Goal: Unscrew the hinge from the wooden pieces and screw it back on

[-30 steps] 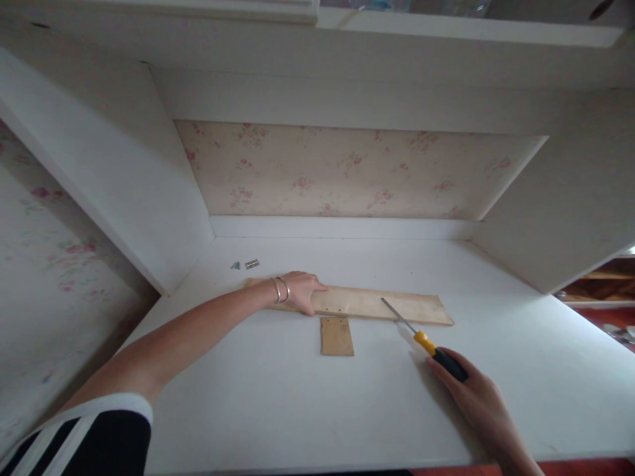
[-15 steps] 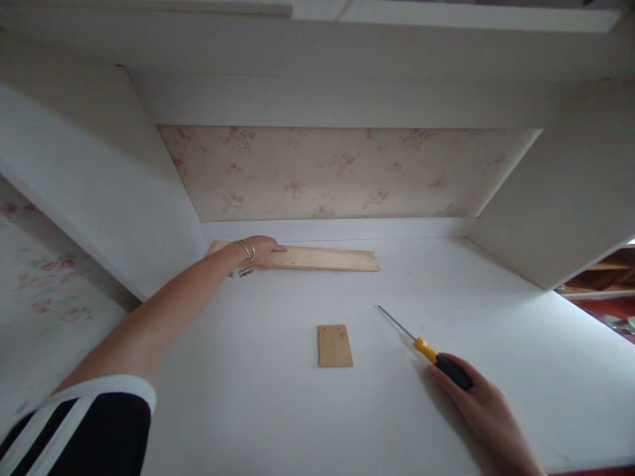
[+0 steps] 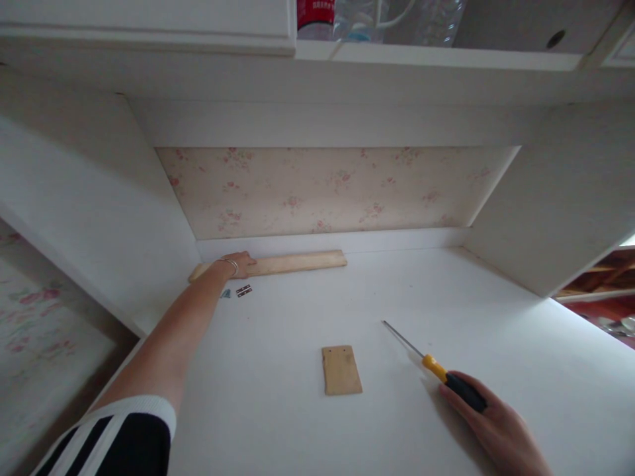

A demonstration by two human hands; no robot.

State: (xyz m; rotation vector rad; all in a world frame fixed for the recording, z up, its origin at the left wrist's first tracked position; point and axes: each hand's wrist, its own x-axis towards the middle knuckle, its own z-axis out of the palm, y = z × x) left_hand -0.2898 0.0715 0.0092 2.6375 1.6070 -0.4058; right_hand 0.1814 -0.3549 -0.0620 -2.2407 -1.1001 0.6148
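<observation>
- Left hand [image 3: 238,264] stretched far forward, palm flat and fingers laid open on the near end of the long board [image 3: 278,264], pressing rather than gripping.
- Long board lying flat along the back wall [image 3: 327,192], tucked against the white ledge at the rear of the desk [image 3: 278,423].
- Right hand [image 3: 501,430] closed around the black grip of the screwdriver [image 3: 436,367], yellow collar showing ahead of the fingers, thin shaft pointing toward the back wall and slightly leftward, tip low over the desk (touching or just clear: cannot tell).
- Small board [image 3: 341,370] flat on the desk, well short of the long board and just left of the screwdriver tip, two small holes near its far edge.
- Hinge [image 3: 243,290] and screws [image 3: 225,293] loose on the desk, just in front of the long board's left end, close beside the left wrist.
- Probably best: keep the palm flat and slide the long board square to the back wall, avoiding a sweep of the forearm over the hinge and screws.
- Probably wise too: hold the screwdriver low and still, tip away from the small board, until the long board is settled.
- Bottles [image 3: 377,16] on the shelf above the back wall, out of reach of either hand.
</observation>
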